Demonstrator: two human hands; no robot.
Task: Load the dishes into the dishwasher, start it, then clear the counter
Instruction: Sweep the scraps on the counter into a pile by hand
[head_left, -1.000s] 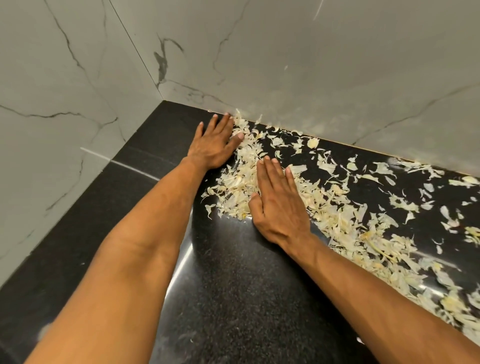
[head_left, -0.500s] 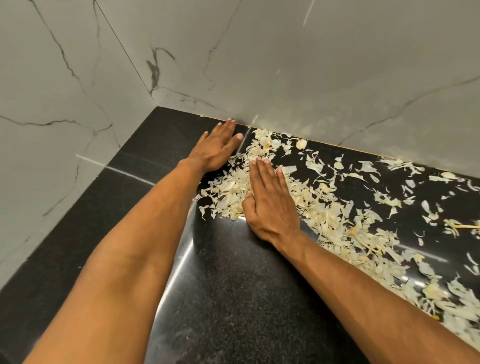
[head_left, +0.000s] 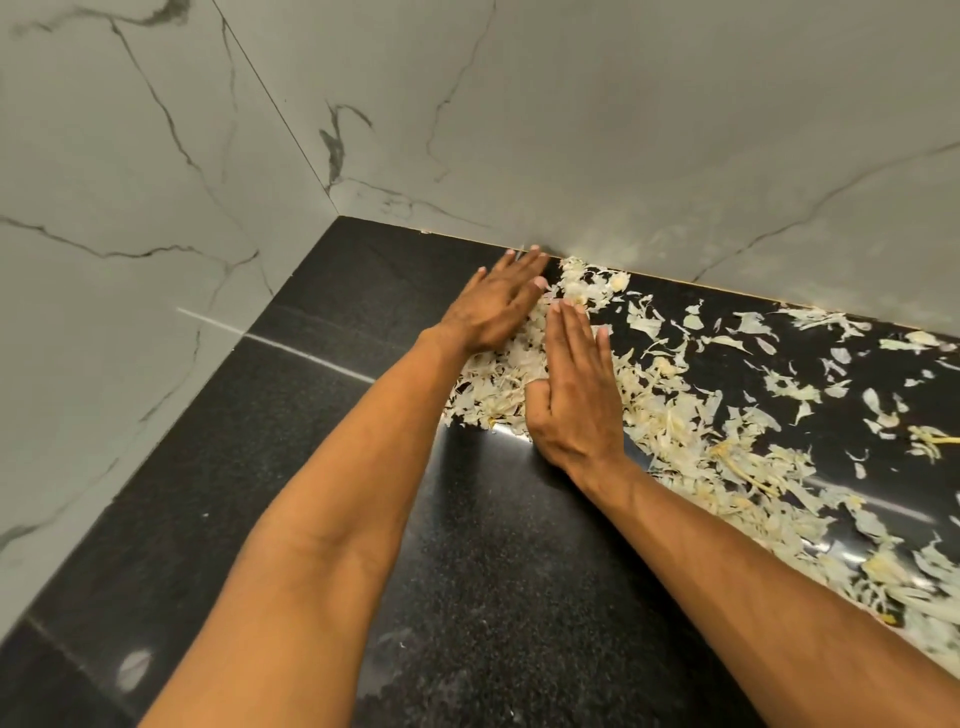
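2 hands lie flat, fingers straight, grip open: left hand (head_left: 501, 306) at 11 o'clock of right hand (head_left: 574, 395), both on peels (head_left: 675, 415) across the desk (head_left: 467, 571).

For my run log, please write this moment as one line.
stage: clearing counter | left hand: flat beside peels | right hand: flat on peels | peels: still scattered

Home kitchen, counter corner. Polished black speckled granite counter (head_left: 498, 597) fills lower frame, glossy grey-veined marble wall tiles (head_left: 675, 130) across top and left. Pale vegetable peel scraps (head_left: 691, 431) strewn centre to right edge: food prep waste.
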